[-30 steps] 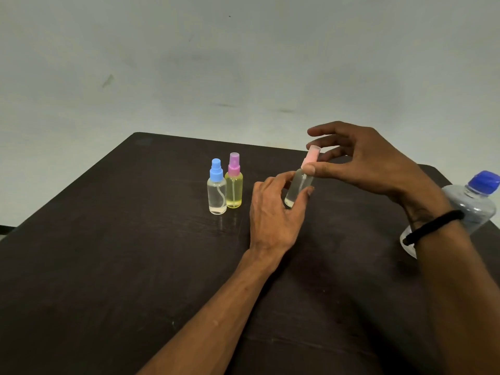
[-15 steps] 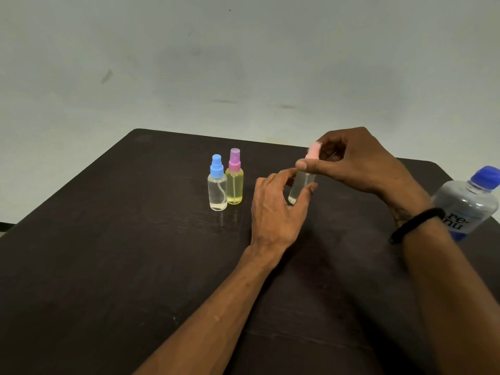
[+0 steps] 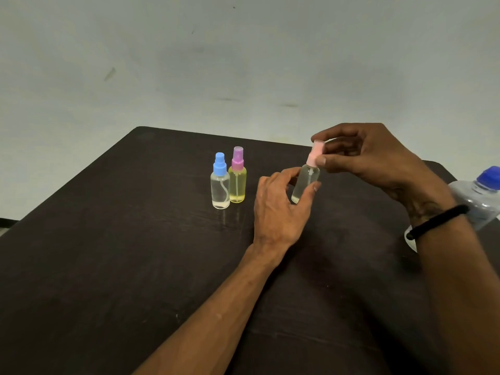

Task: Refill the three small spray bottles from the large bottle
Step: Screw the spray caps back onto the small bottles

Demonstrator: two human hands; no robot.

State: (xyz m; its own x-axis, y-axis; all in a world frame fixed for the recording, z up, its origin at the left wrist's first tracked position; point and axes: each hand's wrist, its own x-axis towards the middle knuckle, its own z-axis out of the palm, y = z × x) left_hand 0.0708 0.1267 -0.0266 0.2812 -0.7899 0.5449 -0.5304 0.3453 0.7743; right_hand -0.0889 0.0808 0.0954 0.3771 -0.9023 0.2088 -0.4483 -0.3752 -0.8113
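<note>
**Unscrewing the pink spray top**

The step in hand seems to be opening the first small bottle. To do it well, the body should be kept steady and nearly upright while only the top is turned, so the little liquid at the bottom does not spill.

The left hand grasps the clear bottle between thumb and fingers, slightly tilted, above the table. The right hand pinches its pink spray top with curled fingers.

The blue-topped bottle and the yellow bottle stand touching, to the left. The large bottle waits at the right edge, capped.
</note>
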